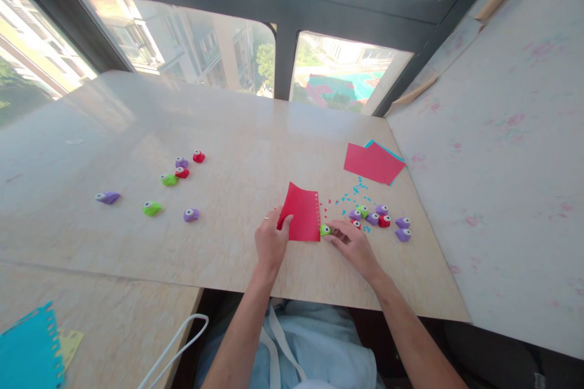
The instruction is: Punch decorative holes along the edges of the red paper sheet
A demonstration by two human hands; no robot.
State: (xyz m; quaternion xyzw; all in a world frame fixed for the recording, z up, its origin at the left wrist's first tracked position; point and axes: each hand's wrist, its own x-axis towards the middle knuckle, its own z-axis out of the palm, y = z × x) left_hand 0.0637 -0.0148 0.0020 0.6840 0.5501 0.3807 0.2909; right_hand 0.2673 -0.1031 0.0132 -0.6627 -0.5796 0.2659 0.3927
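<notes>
Left hand (272, 242) holds red paper (303, 213) flat on counter (228, 134). Right hand (353, 245) pinches green punch (325, 230) at paper's right edge. Best: keep paper still, slide edge fully in, press straight down.

Held sheet (302, 213): red
Punch at its edge (325, 230): green
Stacked sheets (373, 161): red over blue
Scattered confetti (349, 196): blue, red
Tabletop (137, 243): beige marble

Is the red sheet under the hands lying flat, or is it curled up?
Partly curled: the red sheet lies on the table under the left hand, but its far edge lifts and bends.
</notes>
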